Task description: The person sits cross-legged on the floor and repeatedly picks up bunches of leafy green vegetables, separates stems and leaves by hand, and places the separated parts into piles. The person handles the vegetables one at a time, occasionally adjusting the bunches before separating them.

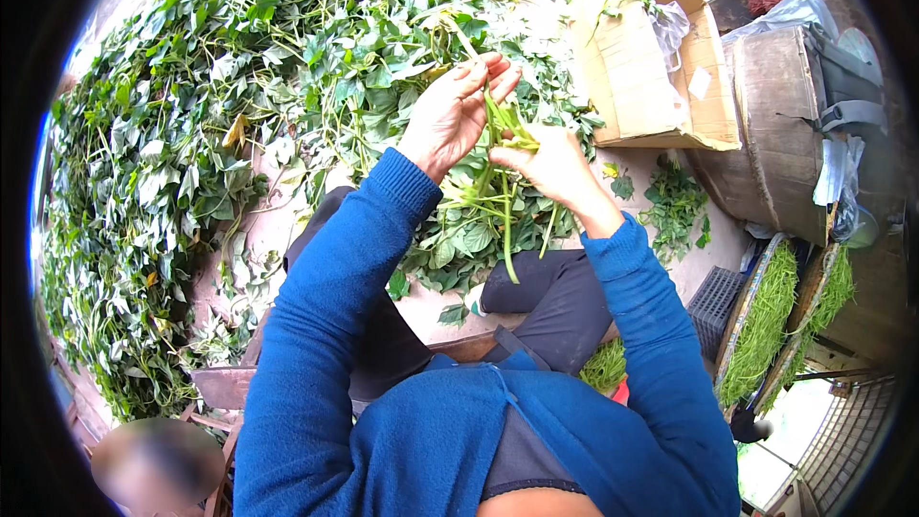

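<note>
My right hand [556, 165] grips a small bunch of green leaf stalks [506, 122] between thumb and fingers, and several long stalks hang below it. Just up and to the left, my left hand [459, 111] has its palm turned up and its fingertips on a pale vine stem [467, 39], which runs up toward the leaves. The two hands are close together at the stalks. Beneath and beyond them spreads a large heap of cut leafy green vines [344, 79]. More loose leaves [459, 237] lie on the floor between my legs.
An open cardboard box [624, 50] holding plastic bags stands at the upper right, beside a large wooden barrel [772, 122]. Round trays of green stalks [761, 323] and a dark plastic crate [714, 301] are at the right. A person's blurred head [158, 467] shows lower left.
</note>
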`<action>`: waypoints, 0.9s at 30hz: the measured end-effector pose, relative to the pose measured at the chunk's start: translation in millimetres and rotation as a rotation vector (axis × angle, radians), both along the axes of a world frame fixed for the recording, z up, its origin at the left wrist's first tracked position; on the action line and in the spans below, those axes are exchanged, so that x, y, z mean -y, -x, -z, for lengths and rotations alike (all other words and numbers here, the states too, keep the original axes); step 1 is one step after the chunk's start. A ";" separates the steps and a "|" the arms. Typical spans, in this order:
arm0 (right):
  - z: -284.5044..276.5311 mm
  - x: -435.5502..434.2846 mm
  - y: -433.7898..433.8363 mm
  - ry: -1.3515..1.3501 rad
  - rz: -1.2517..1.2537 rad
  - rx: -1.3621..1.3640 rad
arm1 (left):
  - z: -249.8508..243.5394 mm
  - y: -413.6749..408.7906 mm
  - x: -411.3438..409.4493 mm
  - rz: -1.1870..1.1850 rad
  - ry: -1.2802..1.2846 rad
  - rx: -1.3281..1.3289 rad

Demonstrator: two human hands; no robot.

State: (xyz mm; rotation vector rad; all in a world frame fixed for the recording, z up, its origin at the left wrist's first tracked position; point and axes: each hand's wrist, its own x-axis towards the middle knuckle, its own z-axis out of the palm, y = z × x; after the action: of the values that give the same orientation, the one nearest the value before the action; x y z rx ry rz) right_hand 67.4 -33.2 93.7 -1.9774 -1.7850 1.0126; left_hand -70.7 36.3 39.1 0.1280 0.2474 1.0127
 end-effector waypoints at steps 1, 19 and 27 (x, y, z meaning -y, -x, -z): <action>-4.7 1.3 3.4 0.038 -0.011 0.013 | 3.1 0.1 -1.6 -0.020 -0.032 -0.001; -2.9 -59.2 -91.5 -0.155 0.074 0.381 | -7.3 11.9 2.8 0.338 -0.397 -0.763; -26.4 -6.8 -21.7 0.280 0.060 -0.470 | -10.8 13.1 -0.5 0.254 -0.271 -0.456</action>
State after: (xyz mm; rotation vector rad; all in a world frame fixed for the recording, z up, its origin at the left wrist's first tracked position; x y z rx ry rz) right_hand 89.2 -26.4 120.1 -1.7270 -1.3812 1.6191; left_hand -83.8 36.8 49.9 0.6253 0.4945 0.7493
